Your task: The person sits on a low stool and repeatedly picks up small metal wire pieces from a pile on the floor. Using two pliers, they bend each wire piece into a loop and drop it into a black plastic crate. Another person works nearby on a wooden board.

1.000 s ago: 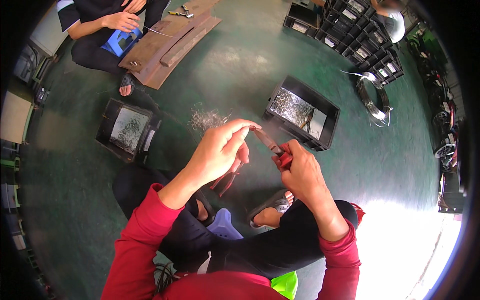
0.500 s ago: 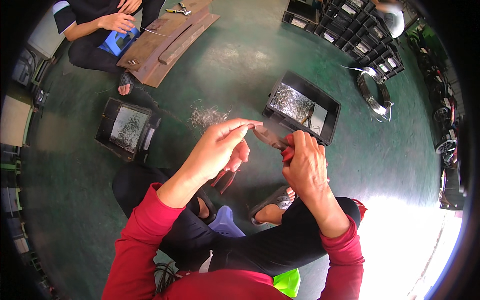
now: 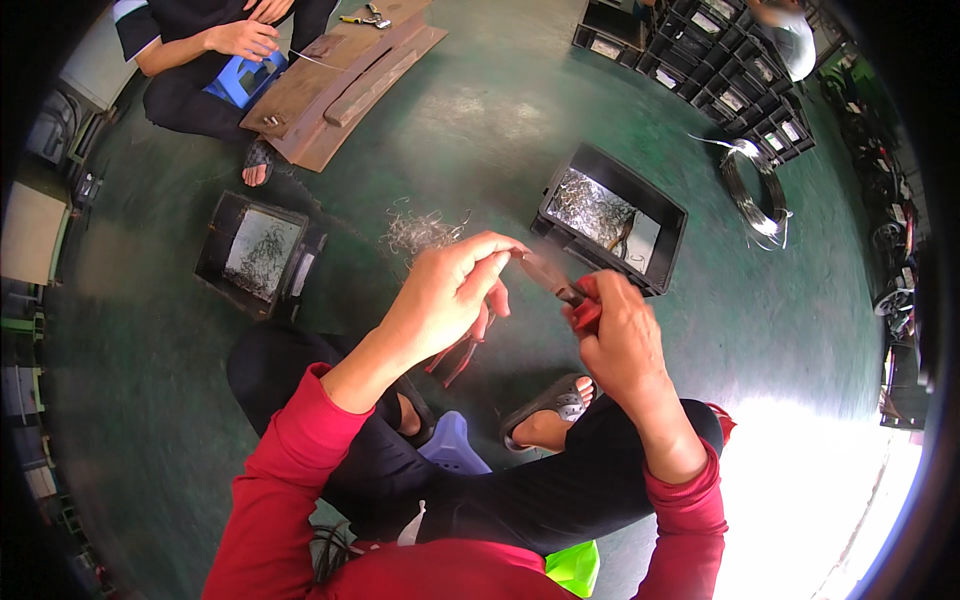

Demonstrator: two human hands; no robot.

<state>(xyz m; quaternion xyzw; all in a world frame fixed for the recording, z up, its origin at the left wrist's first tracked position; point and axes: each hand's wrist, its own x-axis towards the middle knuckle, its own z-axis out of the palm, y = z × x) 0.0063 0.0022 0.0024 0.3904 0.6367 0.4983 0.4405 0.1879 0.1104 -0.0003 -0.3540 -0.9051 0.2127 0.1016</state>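
Note:
My right hand (image 3: 625, 340) is wrapped around the red grips of a pair of pliers (image 3: 548, 277). Their metal head points up and left, toward the fingertips of my left hand (image 3: 450, 285). Thumb and forefinger of that hand are pinched together at the jaw tips; whatever is between them is too small to make out. Below my left hand, partly hidden by it, a red-handled tool (image 3: 455, 362) shows near the floor. Beyond my hands, a tangle of short bent wire pieces (image 3: 425, 232) lies on the green floor.
A black crate (image 3: 665, 240) with bent wire pieces stands ahead to the right, a smaller black bin (image 3: 215, 250) to the left. Farther off are a wire coil (image 3: 733, 190), stacked black crates (image 3: 720, 70) and a co-worker's hand (image 3: 245, 40) beside a wooden board (image 3: 350, 75).
My right hand has shifted slightly down and right, with its grip on the pliers changed. My left hand stays pinched at the jaw tips. The whole view has moved a little.

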